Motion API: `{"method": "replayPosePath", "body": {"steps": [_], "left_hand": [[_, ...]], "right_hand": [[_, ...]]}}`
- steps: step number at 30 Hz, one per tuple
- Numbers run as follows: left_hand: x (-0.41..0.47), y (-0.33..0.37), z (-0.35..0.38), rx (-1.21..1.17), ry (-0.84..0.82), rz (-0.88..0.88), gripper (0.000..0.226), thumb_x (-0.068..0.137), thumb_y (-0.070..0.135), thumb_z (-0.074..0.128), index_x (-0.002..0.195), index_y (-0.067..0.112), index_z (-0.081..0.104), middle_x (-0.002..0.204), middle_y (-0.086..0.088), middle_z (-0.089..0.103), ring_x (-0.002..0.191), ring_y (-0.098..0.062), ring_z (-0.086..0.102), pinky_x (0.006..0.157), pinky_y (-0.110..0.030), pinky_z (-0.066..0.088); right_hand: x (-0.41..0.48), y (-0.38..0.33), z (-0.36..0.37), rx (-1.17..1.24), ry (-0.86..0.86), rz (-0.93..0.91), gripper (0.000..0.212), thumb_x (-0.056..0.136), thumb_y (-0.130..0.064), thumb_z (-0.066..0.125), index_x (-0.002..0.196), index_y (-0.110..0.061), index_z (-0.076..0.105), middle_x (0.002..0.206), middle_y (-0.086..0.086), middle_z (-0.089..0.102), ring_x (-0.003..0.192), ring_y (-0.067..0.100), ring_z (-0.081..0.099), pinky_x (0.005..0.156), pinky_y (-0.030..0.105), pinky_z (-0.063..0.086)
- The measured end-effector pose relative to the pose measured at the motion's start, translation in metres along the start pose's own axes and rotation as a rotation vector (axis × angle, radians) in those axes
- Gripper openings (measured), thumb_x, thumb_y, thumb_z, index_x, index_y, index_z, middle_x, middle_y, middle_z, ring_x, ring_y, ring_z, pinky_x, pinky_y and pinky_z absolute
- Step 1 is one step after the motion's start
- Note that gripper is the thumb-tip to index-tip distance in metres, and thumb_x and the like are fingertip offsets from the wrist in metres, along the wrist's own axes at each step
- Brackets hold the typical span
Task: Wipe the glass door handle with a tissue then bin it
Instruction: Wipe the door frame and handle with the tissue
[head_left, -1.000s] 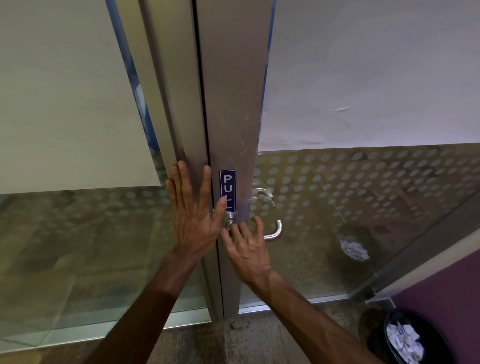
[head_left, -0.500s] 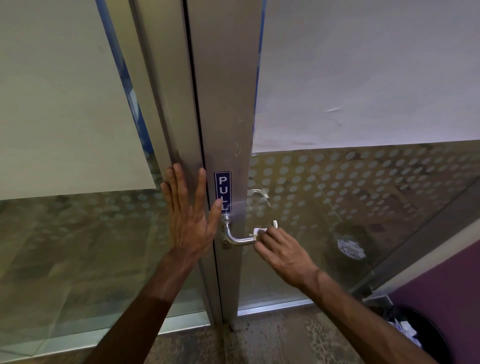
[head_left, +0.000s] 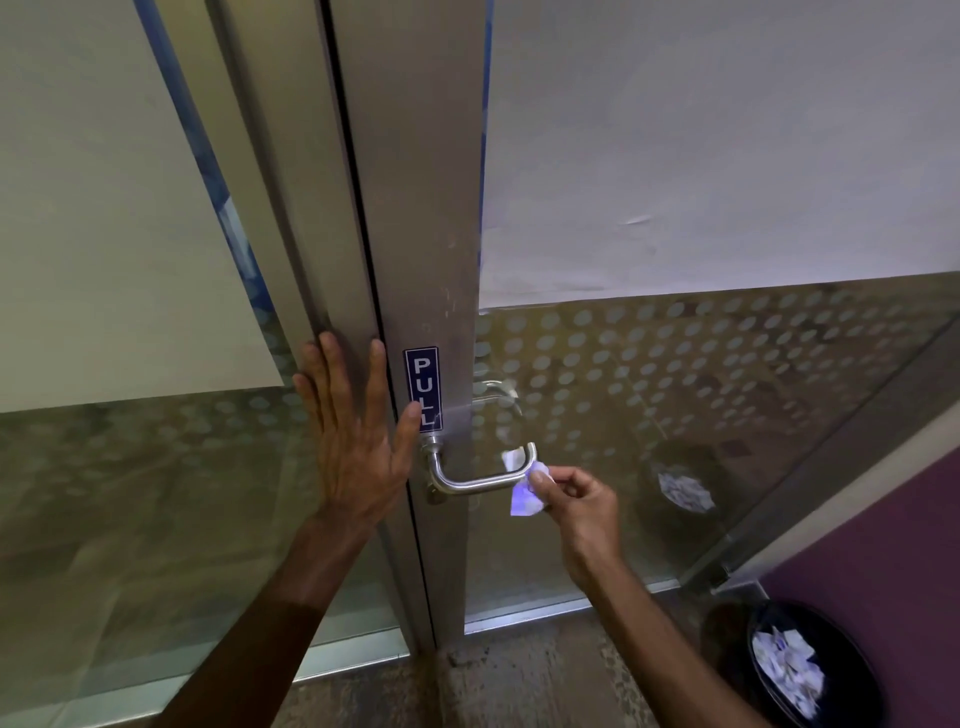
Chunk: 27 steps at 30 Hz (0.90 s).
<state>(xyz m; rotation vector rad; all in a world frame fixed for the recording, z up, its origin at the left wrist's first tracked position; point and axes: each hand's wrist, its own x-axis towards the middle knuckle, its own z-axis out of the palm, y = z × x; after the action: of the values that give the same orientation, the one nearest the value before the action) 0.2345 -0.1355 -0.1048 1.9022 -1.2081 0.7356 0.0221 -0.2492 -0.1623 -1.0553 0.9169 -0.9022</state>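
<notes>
A steel lever door handle (head_left: 470, 480) juts from the metal door frame below a blue PULL sticker (head_left: 422, 388). My right hand (head_left: 579, 506) pinches a small white tissue (head_left: 525, 500) just off the handle's right end, not around the bar. My left hand (head_left: 353, 436) lies flat, fingers spread, on the frame left of the handle. A black bin (head_left: 857, 675) holding crumpled tissues stands on the floor at the lower right.
Frosted glass panels with dot patterns (head_left: 675, 374) flank the frame; the right one shows the bin's reflection (head_left: 680, 486). A purple wall (head_left: 893, 551) rises at the right. Rough concrete floor (head_left: 519, 680) lies below the door.
My right hand slid along the handle from its base to its right end, then came off it with the tissue. My left hand stayed flat on the frame.
</notes>
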Motion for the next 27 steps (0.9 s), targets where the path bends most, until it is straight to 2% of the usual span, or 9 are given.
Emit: {"method": "replayPosePath", "body": {"steps": [2, 4, 6, 9, 11, 14, 17, 21, 27], "left_hand": [[0.000, 0.000, 0.000, 0.001, -0.001, -0.003, 0.069, 0.110, 0.053, 0.027, 0.164, 0.034, -0.010, 0.168, 0.008, -0.035, 0.157, -0.020, -0.028, 0.129, -0.050, -0.011], [-0.001, 0.000, 0.001, 0.004, -0.001, -0.003, 0.069, 0.109, 0.052, 0.029, 0.165, 0.033, -0.009, 0.168, 0.007, -0.035, 0.157, -0.020, -0.027, 0.129, -0.049, -0.011], [-0.001, -0.001, 0.002, 0.008, 0.001, 0.001, 0.069, 0.110, 0.051, 0.029, 0.165, 0.032, -0.007, 0.168, 0.006, -0.034, 0.158, -0.021, -0.026, 0.129, -0.049, -0.012], [0.000, -0.002, 0.003, 0.013, -0.003, -0.001, 0.069, 0.110, 0.052, 0.029, 0.165, 0.032, -0.007, 0.169, 0.006, -0.033, 0.158, -0.021, -0.026, 0.130, -0.048, -0.011], [-0.001, -0.002, 0.003, 0.011, -0.001, -0.002, 0.068, 0.110, 0.053, 0.027, 0.165, 0.033, -0.007, 0.169, 0.006, -0.033, 0.158, -0.021, -0.026, 0.129, -0.048, -0.012], [-0.001, -0.003, 0.004, 0.013, 0.001, -0.002, 0.068, 0.110, 0.053, 0.028, 0.165, 0.032, -0.006, 0.169, 0.006, -0.033, 0.158, -0.021, -0.026, 0.129, -0.048, -0.012], [-0.001, -0.003, 0.004, 0.024, 0.001, -0.003, 0.068, 0.110, 0.053, 0.028, 0.165, 0.031, -0.005, 0.169, 0.005, -0.033, 0.158, -0.021, -0.027, 0.129, -0.047, -0.012], [-0.001, -0.003, 0.003, 0.036, 0.006, 0.003, 0.068, 0.110, 0.053, 0.027, 0.166, 0.029, -0.004, 0.169, 0.005, -0.032, 0.158, -0.021, -0.026, 0.129, -0.046, -0.014], [-0.001, -0.006, 0.003, 0.051, 0.006, 0.020, 0.069, 0.110, 0.055, 0.029, 0.166, 0.028, -0.002, 0.170, 0.003, -0.030, 0.159, -0.022, -0.024, 0.130, -0.047, -0.012]], "right_hand": [[-0.002, 0.001, 0.006, 0.292, -0.021, 0.207, 0.010, 0.092, 0.002, 0.068, 0.085, -0.005, 0.068, 0.075, 0.004, 0.074, 0.070, 0.016, 0.065, 0.067, 0.026, 0.053], [-0.006, 0.002, 0.012, 0.415, -0.075, 0.305, 0.011, 0.098, -0.004, 0.062, 0.090, -0.010, 0.068, 0.082, 0.003, 0.075, 0.067, 0.011, 0.065, 0.062, 0.023, 0.050], [-0.009, 0.003, 0.015, 0.456, -0.102, 0.346, 0.010, 0.100, -0.011, 0.060, 0.100, -0.014, 0.069, 0.088, 0.001, 0.075, 0.067, 0.009, 0.060, 0.063, 0.024, 0.043], [-0.011, 0.007, 0.019, 0.447, -0.114, 0.378, 0.020, 0.100, -0.021, 0.061, 0.115, -0.016, 0.071, 0.097, -0.001, 0.075, 0.074, 0.007, 0.060, 0.069, 0.025, 0.039], [-0.013, 0.009, 0.021, 0.452, -0.123, 0.401, 0.025, 0.093, -0.026, 0.066, 0.115, -0.017, 0.074, 0.098, -0.001, 0.076, 0.073, 0.006, 0.064, 0.069, 0.024, 0.039], [-0.018, 0.011, 0.028, 0.538, -0.174, 0.435, 0.032, 0.085, -0.018, 0.069, 0.113, -0.003, 0.069, 0.099, 0.008, 0.075, 0.073, 0.008, 0.069, 0.066, 0.021, 0.051], [-0.023, 0.012, 0.041, 0.629, -0.221, 0.456, 0.025, 0.092, -0.004, 0.063, 0.114, 0.007, 0.066, 0.107, 0.018, 0.075, 0.085, 0.016, 0.075, 0.072, 0.020, 0.062], [-0.031, 0.013, 0.065, 0.605, -0.228, 0.505, 0.022, 0.098, 0.007, 0.056, 0.118, 0.013, 0.063, 0.114, 0.022, 0.072, 0.095, 0.024, 0.072, 0.080, 0.026, 0.064], [-0.037, 0.014, 0.086, 0.543, -0.272, 0.538, 0.017, 0.096, 0.010, 0.058, 0.110, 0.013, 0.067, 0.108, 0.019, 0.075, 0.093, 0.023, 0.075, 0.083, 0.025, 0.063]]}}
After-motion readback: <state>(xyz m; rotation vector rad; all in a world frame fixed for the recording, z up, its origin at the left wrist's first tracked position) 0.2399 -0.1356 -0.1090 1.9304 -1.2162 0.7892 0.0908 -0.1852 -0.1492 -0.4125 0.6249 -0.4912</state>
